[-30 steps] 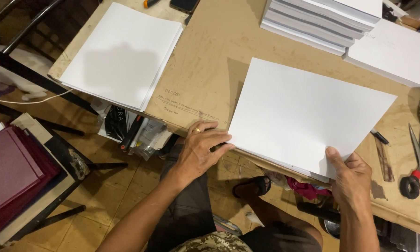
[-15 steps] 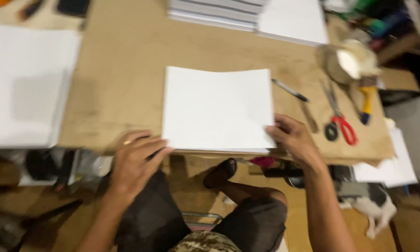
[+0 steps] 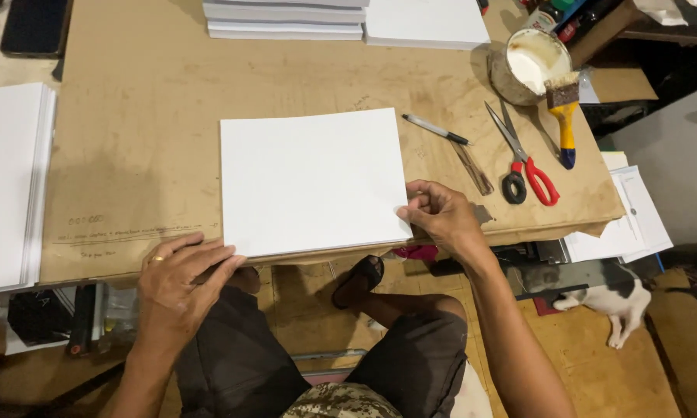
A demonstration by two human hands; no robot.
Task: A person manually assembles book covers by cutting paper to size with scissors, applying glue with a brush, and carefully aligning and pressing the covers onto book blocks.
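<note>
Squaring a white paper stack (image 3: 314, 182) at the tabletop (image 3: 132, 139) near edge: right hand (image 3: 441, 217) pinching its right edge, left hand (image 3: 180, 279) flat, unclenched, at its near-left corner; glue bowl (image 3: 530, 66) and brush (image 3: 563, 108) lying untouched.

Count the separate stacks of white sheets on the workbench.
4: one stack under both hands at the near edge, one at the left edge, a tall one at the far edge, a thin one beside it. Others may lie outside the frame.
</note>
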